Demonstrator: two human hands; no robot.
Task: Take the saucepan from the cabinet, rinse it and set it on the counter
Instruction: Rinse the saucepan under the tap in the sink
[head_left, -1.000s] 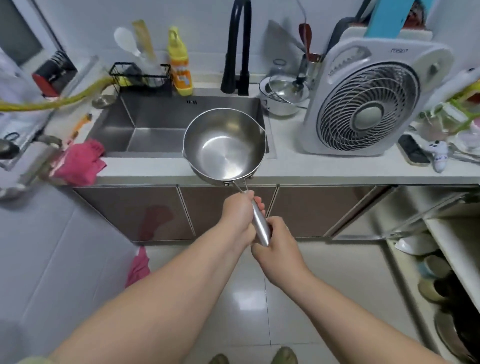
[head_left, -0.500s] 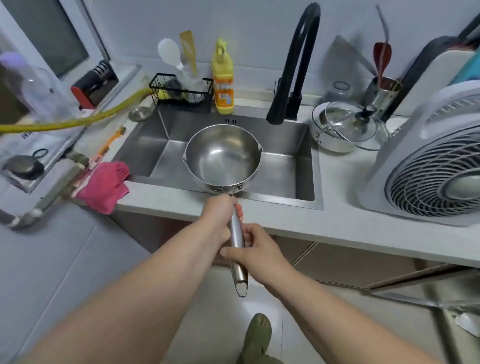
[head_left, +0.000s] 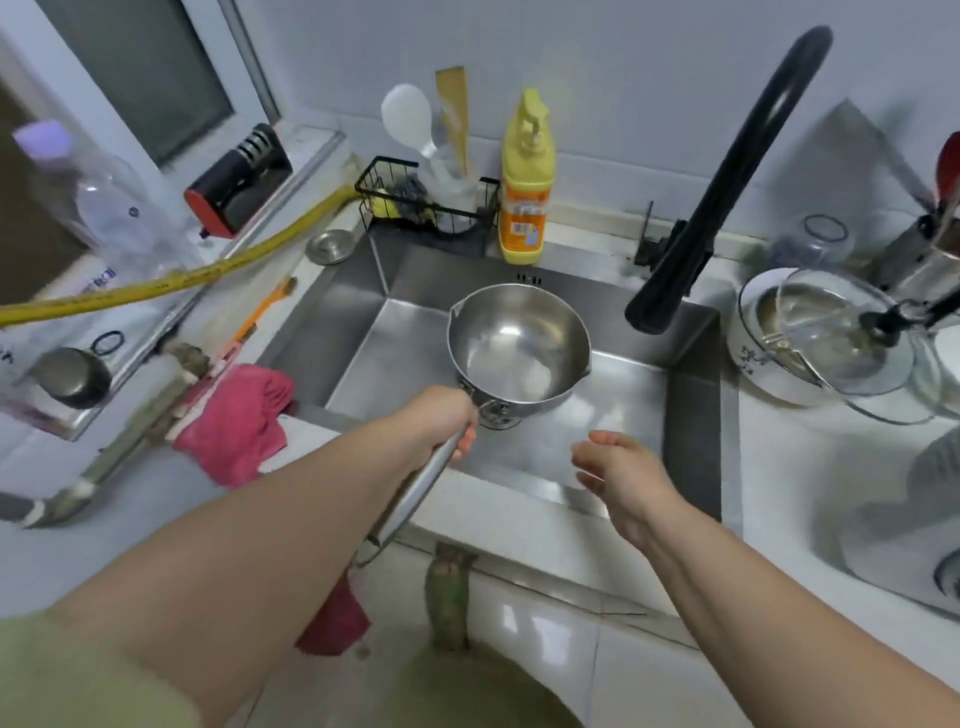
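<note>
A shiny steel saucepan (head_left: 519, 348) hangs over the steel sink (head_left: 691, 415), its bowl empty and facing up. My left hand (head_left: 441, 421) is shut on the long handle close to the bowl. My right hand (head_left: 621, 475) is off the handle, fingers apart and holding nothing, above the sink's front edge. The black faucet (head_left: 727, 182) arches from the back right, its spout ending to the right of the saucepan. No water runs from it.
A yellow soap bottle (head_left: 524, 182) and a black wire caddy (head_left: 415, 202) stand behind the sink. A pink cloth (head_left: 239, 415) lies on the left counter. A white pot with a glass lid (head_left: 831, 338) sits on the right counter. A yellow hose (head_left: 208, 270) crosses at left.
The saucepan has moved forward over the sink. My right hand has let go of the handle and opened; my left hand alone holds the pan. The view has shifted closer to the sink.
</note>
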